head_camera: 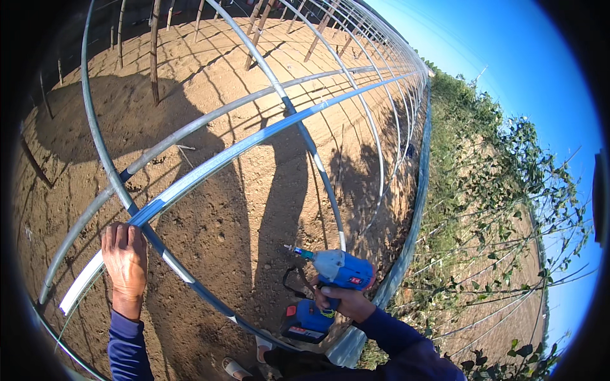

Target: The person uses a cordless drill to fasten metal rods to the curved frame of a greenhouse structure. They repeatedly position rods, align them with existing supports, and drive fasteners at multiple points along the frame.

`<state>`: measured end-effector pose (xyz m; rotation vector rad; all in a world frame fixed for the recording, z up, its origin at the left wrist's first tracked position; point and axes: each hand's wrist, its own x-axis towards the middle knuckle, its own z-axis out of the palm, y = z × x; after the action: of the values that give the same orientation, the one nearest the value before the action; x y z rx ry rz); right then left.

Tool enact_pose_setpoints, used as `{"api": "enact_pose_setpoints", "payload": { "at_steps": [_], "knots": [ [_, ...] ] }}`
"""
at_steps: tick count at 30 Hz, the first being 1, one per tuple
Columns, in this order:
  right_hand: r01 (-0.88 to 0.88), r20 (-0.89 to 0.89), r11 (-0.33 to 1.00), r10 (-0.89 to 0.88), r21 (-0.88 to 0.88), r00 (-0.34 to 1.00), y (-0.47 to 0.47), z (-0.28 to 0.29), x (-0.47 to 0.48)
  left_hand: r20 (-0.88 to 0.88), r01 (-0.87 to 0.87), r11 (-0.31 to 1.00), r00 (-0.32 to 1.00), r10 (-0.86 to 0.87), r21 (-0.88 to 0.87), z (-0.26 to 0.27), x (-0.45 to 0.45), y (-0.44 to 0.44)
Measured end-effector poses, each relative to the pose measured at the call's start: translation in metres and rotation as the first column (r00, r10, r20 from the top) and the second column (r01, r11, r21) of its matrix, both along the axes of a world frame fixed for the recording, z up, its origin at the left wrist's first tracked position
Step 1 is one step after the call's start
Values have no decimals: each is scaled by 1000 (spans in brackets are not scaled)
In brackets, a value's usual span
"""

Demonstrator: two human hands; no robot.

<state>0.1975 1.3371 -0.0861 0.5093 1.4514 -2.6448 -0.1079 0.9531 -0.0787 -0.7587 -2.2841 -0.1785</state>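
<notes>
My left hand grips a long metal channel strip close to where it crosses a curved steel hoop pipe. The strip's free end sticks out past the hand at the lower left. A straight-running metal pipe crosses the same hoop a little above. In my right hand is a blue cordless impact driver with a battery at its base. Its bit points left, towards the hoop, and touches nothing. A bright screw or socket tip shows at its end; which one I cannot tell.
More hoops of the frame run into the distance. Wooden posts stand in the soil at the upper left. Plastic film lies along the frame's right side, beside leafy climbing plants. Sandals show on the ground below me.
</notes>
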Motion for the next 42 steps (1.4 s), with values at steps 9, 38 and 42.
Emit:
{"api": "enact_pose_setpoints", "payload": {
  "at_steps": [9, 38, 42],
  "knots": [
    [-12, 65, 997, 7, 73, 998, -1, -8, -1, 11, 13, 999, 1000, -13, 44, -4, -2, 0],
    [-223, 103, 974, 217, 50, 971, -59, -52, -64, 31, 50, 990, 998, -55, 131, -14, -3, -16],
    [-226, 119, 971, 215, 80, 969, -55, -56, -65, 45, 61, 984, 997, -69, 165, -14, -4, -13]
  ]
}}
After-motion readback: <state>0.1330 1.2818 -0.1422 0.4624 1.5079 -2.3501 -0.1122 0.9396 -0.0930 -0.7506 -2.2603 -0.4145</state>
